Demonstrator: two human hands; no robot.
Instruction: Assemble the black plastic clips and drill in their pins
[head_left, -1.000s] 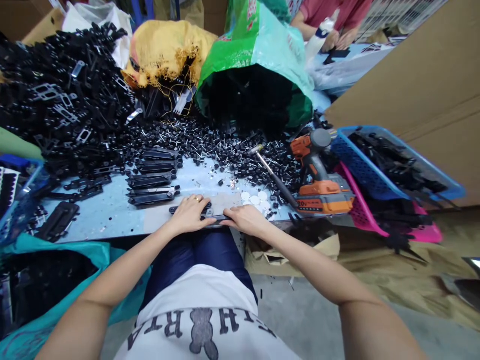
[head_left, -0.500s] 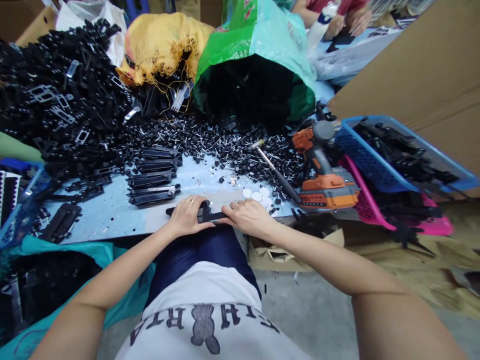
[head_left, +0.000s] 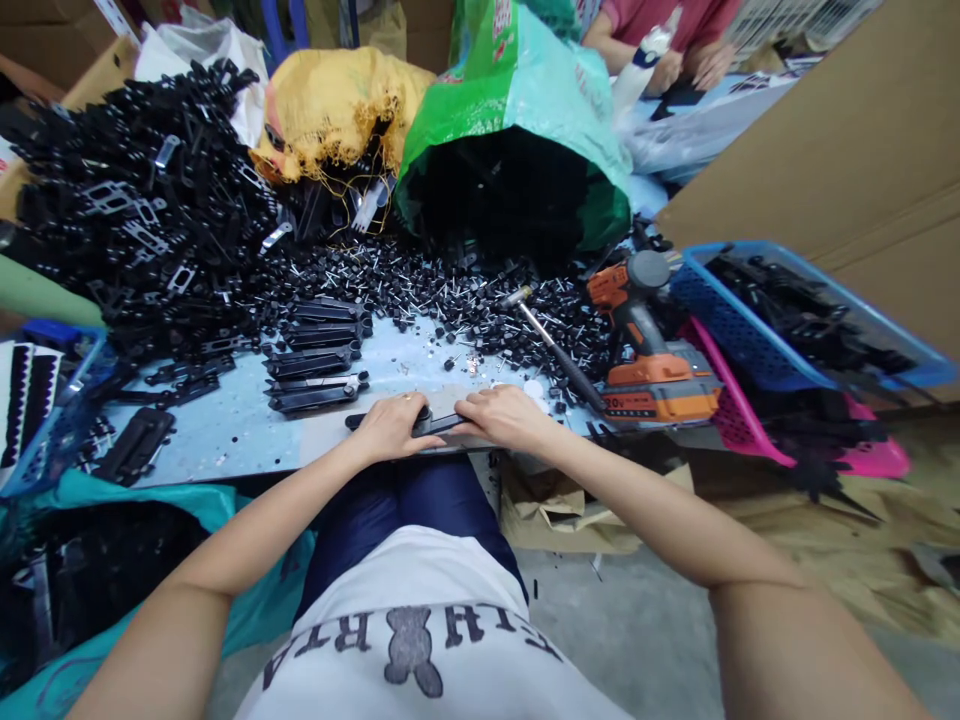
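At the front edge of the blue table (head_left: 225, 432), my left hand (head_left: 394, 425) is closed around a long black plastic part (head_left: 442, 424). The fingers of my right hand (head_left: 504, 415) pinch the same part at its right end. Its left tip sticks out past my left hand, and its middle is partly hidden by my fingers. A stack of similar black plastic parts (head_left: 315, 350) lies just beyond my left hand. Beyond my right hand are small white discs (head_left: 534, 390) and a hammer (head_left: 559, 350) with a dark handle.
An orange cordless drill (head_left: 652, 350) stands at right beside a blue basket (head_left: 817, 300) and a pink basket (head_left: 739, 425). Small black pins (head_left: 420, 285) spread below a green sack (head_left: 454, 110). Black clips (head_left: 165, 190) heap at left, near a yellow sack (head_left: 345, 95). A co-worker's hands (head_left: 705, 68) show behind.
The view has shifted slightly, so the table things appear a little lower and to the right. Both hands keep hold of the black part, whose right end now looks tilted upward.
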